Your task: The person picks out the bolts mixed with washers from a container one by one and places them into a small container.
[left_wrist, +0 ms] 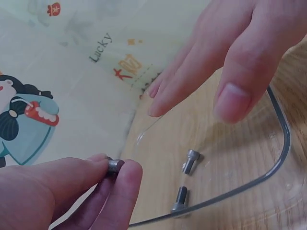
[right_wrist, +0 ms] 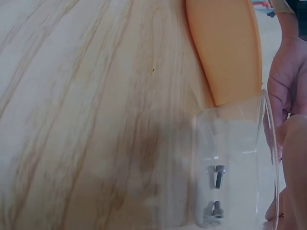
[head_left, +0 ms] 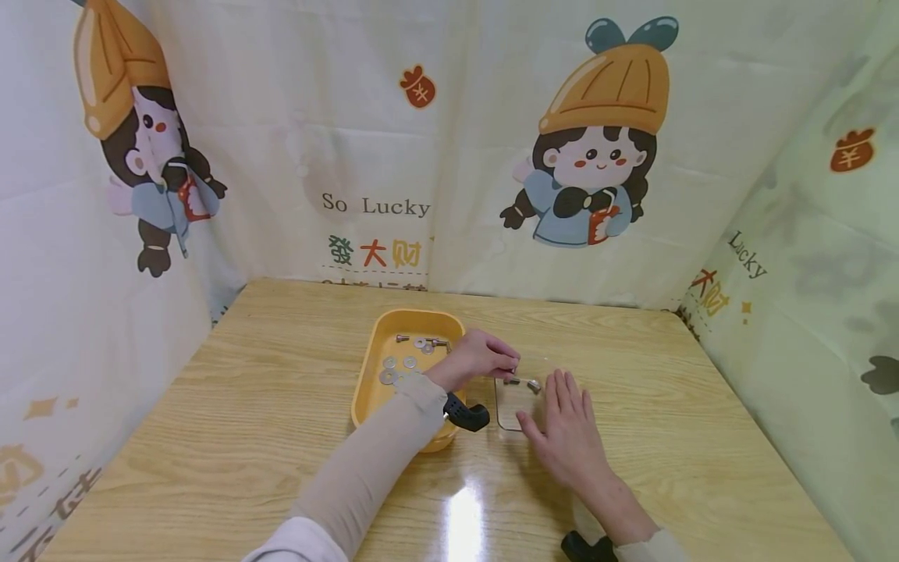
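Between thumb and fingertips my left hand [head_left: 479, 361] pinches a small metal bolt [left_wrist: 115, 166], its shank partly hidden by the fingers. This hand is over the far side of a clear plastic box [head_left: 511, 428]. Inside the box lie two socket-head bolts, one with its head up the left wrist view [left_wrist: 191, 161] and another bolt [left_wrist: 180, 196] close to the rim. My right hand [head_left: 572, 433] is at the box's right side, fingers straight, with the thumb overlapping the box near its front corner.
Left of the box stands a yellow tray [head_left: 364, 382] with several washers [head_left: 389, 377] and bolts [head_left: 403, 339]; my left forearm crosses over it. Both are on a wooden table [head_left: 267, 406]. A printed curtain [head_left: 477, 156] hangs behind and at the sides.
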The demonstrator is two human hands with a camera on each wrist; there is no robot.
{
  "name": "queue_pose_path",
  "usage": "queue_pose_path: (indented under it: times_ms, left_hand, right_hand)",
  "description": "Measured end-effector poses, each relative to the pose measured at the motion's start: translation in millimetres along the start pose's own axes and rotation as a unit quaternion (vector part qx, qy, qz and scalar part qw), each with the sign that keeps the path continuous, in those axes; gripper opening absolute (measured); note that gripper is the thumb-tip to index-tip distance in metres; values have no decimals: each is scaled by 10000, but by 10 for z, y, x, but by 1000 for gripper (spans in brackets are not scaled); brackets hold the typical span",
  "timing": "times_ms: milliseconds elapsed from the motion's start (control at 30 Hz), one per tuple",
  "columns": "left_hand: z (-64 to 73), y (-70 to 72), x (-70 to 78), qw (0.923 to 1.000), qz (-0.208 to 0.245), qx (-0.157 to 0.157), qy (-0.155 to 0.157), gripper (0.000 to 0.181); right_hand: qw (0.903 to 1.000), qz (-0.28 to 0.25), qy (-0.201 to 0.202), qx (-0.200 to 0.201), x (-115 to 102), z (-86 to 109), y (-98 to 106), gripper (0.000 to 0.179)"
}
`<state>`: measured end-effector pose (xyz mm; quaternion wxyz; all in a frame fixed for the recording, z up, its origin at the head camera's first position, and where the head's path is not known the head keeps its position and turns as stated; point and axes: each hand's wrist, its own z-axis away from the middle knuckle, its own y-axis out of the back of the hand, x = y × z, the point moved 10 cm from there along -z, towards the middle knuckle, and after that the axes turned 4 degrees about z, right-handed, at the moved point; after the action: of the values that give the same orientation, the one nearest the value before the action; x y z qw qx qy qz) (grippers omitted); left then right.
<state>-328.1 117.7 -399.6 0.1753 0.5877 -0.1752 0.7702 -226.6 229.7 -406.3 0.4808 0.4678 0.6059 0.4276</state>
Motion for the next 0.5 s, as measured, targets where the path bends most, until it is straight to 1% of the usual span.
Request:
queue_pose_path:
  times_ms: [100, 233, 500]
  left_hand:
    - [-15, -43, -10, 10000, 68, -13, -8, 17]
    - [-28, -94, -6, 10000, -3, 20, -42, 15]
    - [-33, -175, 4, 9998, -165, -36, -49, 15]
  right_hand:
    - [10000, 16, -35, 12, 29, -3, -18, 84]
    - [10000, 28, -54, 41, 43, -3, -29, 83]
    - [10000, 28, -46, 30, 41, 12, -55, 83]
